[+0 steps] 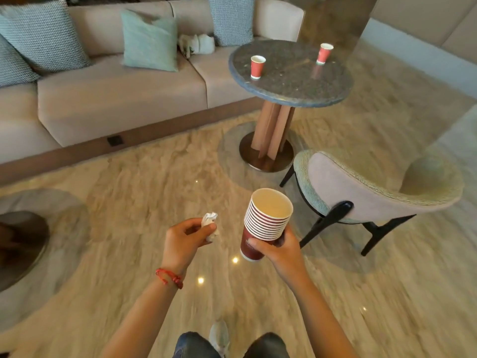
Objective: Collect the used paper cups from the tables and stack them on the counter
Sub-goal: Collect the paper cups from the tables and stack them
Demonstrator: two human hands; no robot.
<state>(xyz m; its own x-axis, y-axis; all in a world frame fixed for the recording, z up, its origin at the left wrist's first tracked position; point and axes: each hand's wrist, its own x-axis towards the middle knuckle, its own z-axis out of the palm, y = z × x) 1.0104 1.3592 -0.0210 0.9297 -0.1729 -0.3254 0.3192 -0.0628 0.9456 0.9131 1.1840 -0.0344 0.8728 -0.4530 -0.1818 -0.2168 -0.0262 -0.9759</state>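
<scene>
The stack of nested paper cups (265,224) is held up over the floor in the right hand (280,250), tilted slightly to the left, its open mouth showing a cream inside and about ten white rolled rims banded one under another above a dark red outer wall. The right grip is clenched round the lower part of the stack: the thumb lies across the near face of the bottom cup and the fingers wrap behind on the right side. There is pale printing on the red wall just above the thumb, too blurred to read. The left hand (187,235) is just beside the stack on its left, apart from it, its grip pinching a crumpled white paper napkin (210,223) between thumb and curled fingers; a red thread bracelet (169,277) circles that wrist. Farther off stands a round stone-topped desk (291,89) on a wooden pedestal with a metal foot. Two more red paper cups stand upright on it, well apart: the left cup (257,67) near the desk's left edge, the far cup (324,53) near its far right edge, each with a white rim and base; any print on them is too small to tell. A rounded upholstered chair (374,187) sits near the desk's near right side, and a beige sofa (116,94) with teal cushions (149,40) runs behind its left edge, over a glossy marble floor (144,189).
</scene>
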